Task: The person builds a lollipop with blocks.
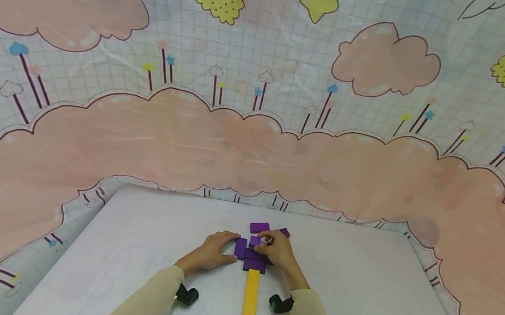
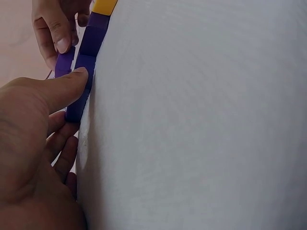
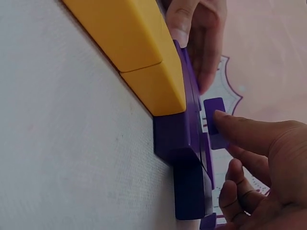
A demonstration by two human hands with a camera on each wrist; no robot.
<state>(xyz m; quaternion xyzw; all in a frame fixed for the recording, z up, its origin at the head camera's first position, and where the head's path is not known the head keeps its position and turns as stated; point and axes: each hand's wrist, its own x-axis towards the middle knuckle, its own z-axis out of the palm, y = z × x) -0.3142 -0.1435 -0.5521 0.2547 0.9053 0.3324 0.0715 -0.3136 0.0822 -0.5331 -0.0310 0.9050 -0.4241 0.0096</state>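
Note:
My left hand [image 1: 213, 250] holds a purple block [image 1: 240, 249] at the left side of the group, thumb at its near end and fingers at its far end. In the left wrist view, the thumb lies against this block [image 2: 86, 64]. My right hand [image 1: 279, 251] pinches another purple block [image 1: 254, 242] between thumb and fingers. The right wrist view shows that pinched block [image 3: 214, 122] raised over the other purple pieces. Two purple blocks [image 1: 254, 265] lie side by side in the middle, partly covered by the right hand.
A strip of yellow blocks [image 1: 251, 298], laid end to end, runs from the purple group toward the person. Beyond the hands lie a purple block [image 1: 259, 228] and another purple piece [image 1: 285, 232]. Everything rests on a white table [image 1: 361, 285] before a patterned cloth backdrop [image 1: 253, 152].

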